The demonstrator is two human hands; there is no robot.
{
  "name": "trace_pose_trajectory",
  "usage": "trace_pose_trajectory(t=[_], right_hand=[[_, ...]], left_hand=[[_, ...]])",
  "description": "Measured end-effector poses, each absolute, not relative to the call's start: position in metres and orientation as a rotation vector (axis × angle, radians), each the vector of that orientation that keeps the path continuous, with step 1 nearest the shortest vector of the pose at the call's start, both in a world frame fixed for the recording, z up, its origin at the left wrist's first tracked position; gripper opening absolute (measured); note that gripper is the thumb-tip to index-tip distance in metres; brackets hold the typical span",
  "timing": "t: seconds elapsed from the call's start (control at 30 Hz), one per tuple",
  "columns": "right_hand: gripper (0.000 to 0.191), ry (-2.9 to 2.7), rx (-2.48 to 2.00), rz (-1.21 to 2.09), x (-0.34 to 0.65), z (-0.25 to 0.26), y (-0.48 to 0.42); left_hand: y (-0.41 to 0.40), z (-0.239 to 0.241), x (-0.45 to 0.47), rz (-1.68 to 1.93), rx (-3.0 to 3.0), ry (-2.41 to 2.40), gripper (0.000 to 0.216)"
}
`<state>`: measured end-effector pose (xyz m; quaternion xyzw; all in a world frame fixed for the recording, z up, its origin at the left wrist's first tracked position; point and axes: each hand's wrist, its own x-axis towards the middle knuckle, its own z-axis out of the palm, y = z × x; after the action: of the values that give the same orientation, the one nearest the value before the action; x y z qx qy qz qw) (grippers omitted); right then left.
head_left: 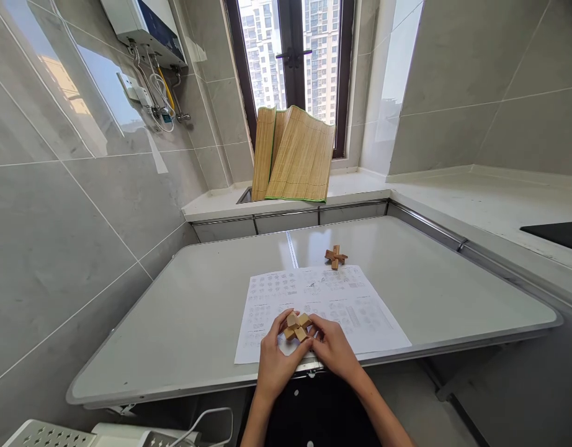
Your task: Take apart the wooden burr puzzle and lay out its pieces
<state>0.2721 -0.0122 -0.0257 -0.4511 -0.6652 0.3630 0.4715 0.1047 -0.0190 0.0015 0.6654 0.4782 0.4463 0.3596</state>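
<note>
A small wooden interlocking puzzle (pixel 296 326) is held between both hands just above a printed instruction sheet (pixel 360 310). My left hand (pixel 274 357) grips its left side, fingers curled round it. On the puzzle's right side, my right hand (pixel 332 349) pinches it with its fingertips. A second, star-shaped wooden puzzle (pixel 335 256) lies on the table beyond the sheet, out of both hands' reach.
The grey-white folding table (pixel 183 323) stands against a tiled wall on the left. Folded bamboo mats (pixel 293 155) lean at the window over a counter. A black hob (pixel 556 234) sits at the right. White items and a cable (pixel 206 422) lie below the table edge.
</note>
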Motion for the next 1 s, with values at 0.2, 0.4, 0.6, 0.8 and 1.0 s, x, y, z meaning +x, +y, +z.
trace_pose_trajectory(t=[0.2, 0.4, 0.6, 0.8, 1.0], right_hand=[[0.017, -1.513, -1.177, 0.739, 0.267, -0.031, -0.013], [0.033, -1.564, -1.051, 0.921, 0.272, -0.024, -0.009], [0.031, -1.574, -0.942, 1.070, 0.280, -0.018, -0.009], [0.033, -1.391, -0.952, 1.204, 0.279, -0.028, -0.005], [0.041, -1.305, -0.846, 1.324, 0.277, -0.032, -0.004]], left_hand=[[-0.022, 0.001, 0.107, 1.155, 1.770, 1.314, 0.057], [-0.019, -0.005, 0.104, 1.172, 1.725, 1.389, 0.059], [-0.017, -0.009, 0.101, 1.165, 1.660, 1.360, 0.061], [-0.017, -0.005, 0.102, 1.124, 1.683, 1.354, 0.061], [-0.016, -0.003, 0.103, 1.101, 1.702, 1.368, 0.060]])
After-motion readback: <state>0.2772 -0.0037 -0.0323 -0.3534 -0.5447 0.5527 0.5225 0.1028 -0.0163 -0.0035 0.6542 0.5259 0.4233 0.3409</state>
